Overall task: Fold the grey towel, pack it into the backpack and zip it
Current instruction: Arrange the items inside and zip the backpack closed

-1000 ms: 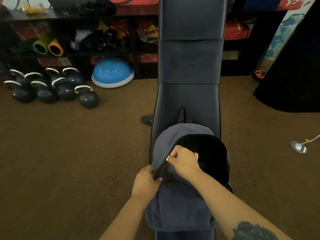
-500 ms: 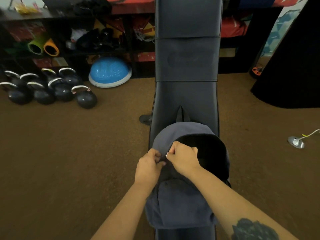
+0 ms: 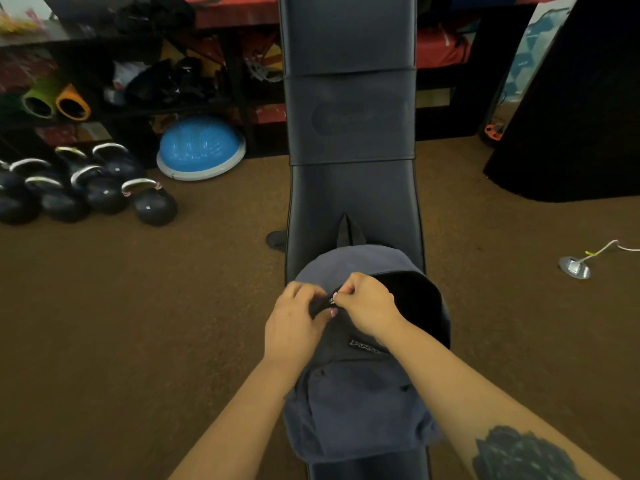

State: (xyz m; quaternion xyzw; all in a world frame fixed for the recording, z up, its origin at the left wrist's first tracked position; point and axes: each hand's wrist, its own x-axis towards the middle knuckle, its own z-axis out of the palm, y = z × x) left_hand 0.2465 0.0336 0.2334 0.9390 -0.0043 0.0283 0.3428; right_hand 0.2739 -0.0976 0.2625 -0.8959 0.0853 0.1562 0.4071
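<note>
Two hands at backpack (image 3: pixel 353 403) on surface (image 3: pixel 349 195): zipper pull (image 3: pixel 333 301) pinched by right grip (image 3: pixel 363 303); fabric beside it clamped by left grip (image 3: pixel 294 320). Opening partly unzipped.

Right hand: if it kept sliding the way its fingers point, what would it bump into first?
Probably the left hand. The right hand points leftward across the backpack, pinching the zipper pull, and the left hand's fingers sit right beside it, nearly touching. Depth is hard to judge.

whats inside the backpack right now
The backpack opening shows only dark interior; no towel is visible. Both hands cover the zipper end.
</note>
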